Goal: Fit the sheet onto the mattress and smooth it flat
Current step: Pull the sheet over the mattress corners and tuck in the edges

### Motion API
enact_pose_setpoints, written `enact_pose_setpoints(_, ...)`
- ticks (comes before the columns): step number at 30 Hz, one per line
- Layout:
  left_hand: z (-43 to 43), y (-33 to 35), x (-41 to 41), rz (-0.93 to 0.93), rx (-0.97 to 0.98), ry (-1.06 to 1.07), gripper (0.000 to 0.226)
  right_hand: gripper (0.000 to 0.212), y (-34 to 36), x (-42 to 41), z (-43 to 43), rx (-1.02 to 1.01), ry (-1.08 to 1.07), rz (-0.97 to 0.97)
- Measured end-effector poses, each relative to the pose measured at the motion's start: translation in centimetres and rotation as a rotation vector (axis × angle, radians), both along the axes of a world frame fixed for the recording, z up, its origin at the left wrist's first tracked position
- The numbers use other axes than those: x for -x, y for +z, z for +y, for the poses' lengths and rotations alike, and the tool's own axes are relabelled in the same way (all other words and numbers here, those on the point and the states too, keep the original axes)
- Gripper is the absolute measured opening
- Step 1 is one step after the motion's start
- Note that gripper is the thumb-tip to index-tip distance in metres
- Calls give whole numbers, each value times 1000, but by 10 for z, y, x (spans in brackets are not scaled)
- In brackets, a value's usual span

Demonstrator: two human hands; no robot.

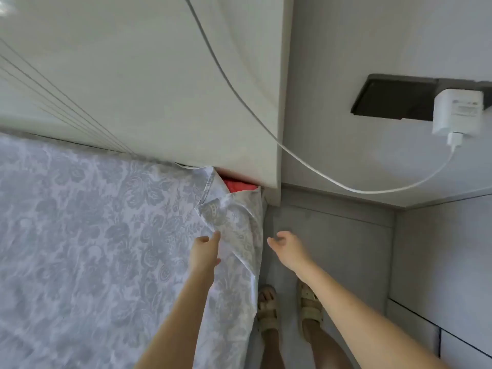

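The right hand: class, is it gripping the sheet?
No, the right hand hangs loosely curled above the floor, apart from the sheet.

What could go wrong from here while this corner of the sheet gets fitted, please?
1. The sheet is bunched at the corner, with the red mattress exposed; tugging with only the left hand, which grips the fold, may leave creases or miss the corner.
2. The white cable hangs close above that corner; a rising hand might snag it and pull the charger.

The mattress (pixel 238 186), red at its bare corner, carries the grey floral sheet (pixel 93 235); the grey floor (pixel 340 249) bears two sandalled feet (pixel 269 312)
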State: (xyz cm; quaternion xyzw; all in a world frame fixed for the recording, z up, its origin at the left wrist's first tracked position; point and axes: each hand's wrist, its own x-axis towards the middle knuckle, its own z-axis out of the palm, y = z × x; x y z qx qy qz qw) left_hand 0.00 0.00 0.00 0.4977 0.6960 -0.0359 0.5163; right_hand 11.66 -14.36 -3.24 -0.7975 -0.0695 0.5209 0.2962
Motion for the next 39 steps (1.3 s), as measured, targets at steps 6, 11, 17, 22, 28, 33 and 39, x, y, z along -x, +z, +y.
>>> enact_pose_setpoints(6, 6, -28, -11, -95, -59, -24, 22, 18, -42, 12, 41, -55, 74, 33)
enact_pose_setpoints(11, 9, -1, -17, -140, -291, -186, 30, 49, -47, 21, 28, -35, 39, -266)
enact_pose_setpoints(17, -4, 42, -63, -203, -384, -591, 41, 56, 7, 1, -51, 3, -16, -616)
enact_pose_setpoints(22, -25, 40, -104, -153, -435, -726, 34, 64, 40, 4, -95, 21, -27, -723)
enact_pose_setpoints(28, -20, 29, -129, -168, -451, -686, 32, 57, 27, -2, -82, 25, -70, -707)
enact_pose_setpoints(33, -14, -2, -126, -92, -191, -717, 31, 54, -18, -16, -75, 182, 6, -637)
enact_pose_setpoints(39, -34, 2, -41, 62, -303, -635, 24, 38, -41, -38, -64, 296, 305, -543)
